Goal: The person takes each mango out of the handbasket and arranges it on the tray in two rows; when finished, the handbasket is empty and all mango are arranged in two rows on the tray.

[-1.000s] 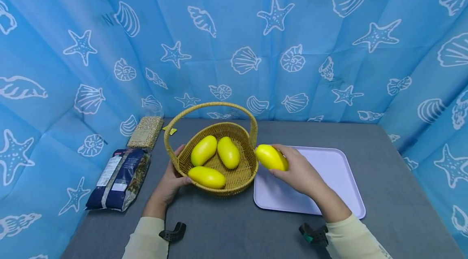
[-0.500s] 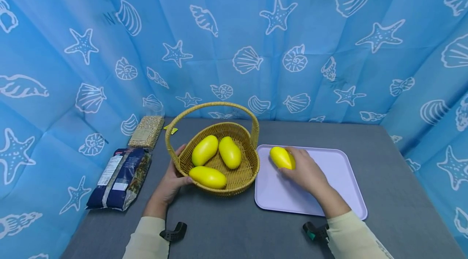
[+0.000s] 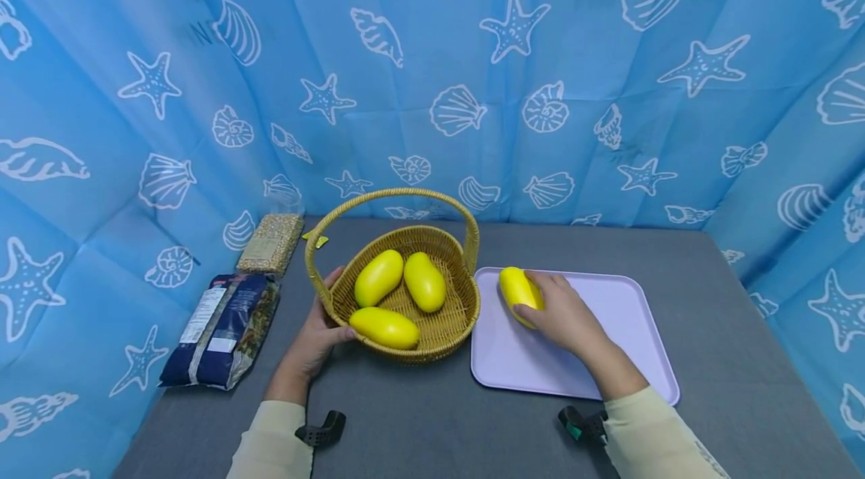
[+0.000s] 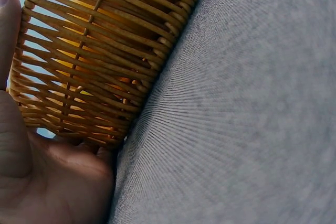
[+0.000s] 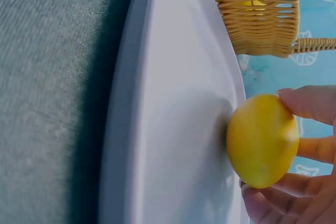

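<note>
My left hand grips the left side of a wicker basket, its thumb over the rim. Three yellow mangoes lie inside: one mango at the back left, another mango at the back right, a third mango in front. To the right, a lilac tray lies flat. Over its left part my right hand holds another yellow mango between thumb and fingers. In the right wrist view the mango is very close to the tray; whether they touch I cannot tell.
Left of the basket lie a dark blue food bag and a clear bag of grains. Near the grain bag is a small yellow piece. A blue shell-print curtain surrounds the grey table.
My right hand has carried its mango rightward from beside the basket's rim to over the tray, and the mango has turned a little. My left hand keeps its hold on the basket.
</note>
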Demonstrator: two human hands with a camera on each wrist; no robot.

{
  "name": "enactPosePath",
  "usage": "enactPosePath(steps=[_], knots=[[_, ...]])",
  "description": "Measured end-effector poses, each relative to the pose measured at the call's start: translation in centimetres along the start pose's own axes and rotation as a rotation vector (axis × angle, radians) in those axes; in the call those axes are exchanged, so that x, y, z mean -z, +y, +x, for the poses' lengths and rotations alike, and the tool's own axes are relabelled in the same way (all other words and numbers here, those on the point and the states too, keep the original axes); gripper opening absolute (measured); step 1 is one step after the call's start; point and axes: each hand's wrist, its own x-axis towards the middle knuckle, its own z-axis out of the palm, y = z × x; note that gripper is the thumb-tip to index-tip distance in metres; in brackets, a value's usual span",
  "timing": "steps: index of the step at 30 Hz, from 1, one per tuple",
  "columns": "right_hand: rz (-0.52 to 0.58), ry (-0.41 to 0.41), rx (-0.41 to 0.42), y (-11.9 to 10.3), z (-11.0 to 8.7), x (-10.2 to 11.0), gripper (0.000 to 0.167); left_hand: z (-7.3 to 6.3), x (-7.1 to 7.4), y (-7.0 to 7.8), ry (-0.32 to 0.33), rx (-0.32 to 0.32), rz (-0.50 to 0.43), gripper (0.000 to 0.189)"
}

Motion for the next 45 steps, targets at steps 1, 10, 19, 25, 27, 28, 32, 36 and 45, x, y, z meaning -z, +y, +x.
enactPosePath(steps=[1,10,19,25,27,28,32,36,45], knots=[[0.001,0.002,-0.001,-0.1,0.1,0.0,0.072,0.0,0.0,0.0,0.0,-0.001,0.002,0.11],[0.017,0.048,-0.029,0.1,1.1,-0.6,0.073,0.0,-0.1,-0.1,-0.013,-0.011,0.005,0.112],[0.024,0.055,-0.045,0.1,1.1,-0.7,0.074,0.1,0.0,-0.1,-0.009,-0.012,0.016,0.109],[0.022,0.057,-0.044,0.0,1.1,-0.7,0.075,0.1,-0.1,0.0,-0.003,-0.005,0.012,0.111],[0.021,0.054,-0.041,0.0,1.1,-0.7,0.075,0.0,-0.1,0.1,-0.003,-0.005,0.01,0.109],[0.022,0.053,-0.038,0.0,1.1,-0.7,0.075,0.0,-0.1,0.1,-0.002,-0.004,0.008,0.109],[0.024,0.047,-0.03,0.0,1.1,-0.7,0.075,-0.1,-0.1,0.1,0.0,-0.003,0.011,0.108],[0.027,0.045,-0.021,0.0,1.1,-0.7,0.075,-0.1,0.0,0.1,-0.001,-0.003,0.01,0.111],[0.022,0.04,-0.024,0.0,0.9,-0.4,0.075,0.0,0.1,0.1,0.001,0.004,0.01,0.11]])
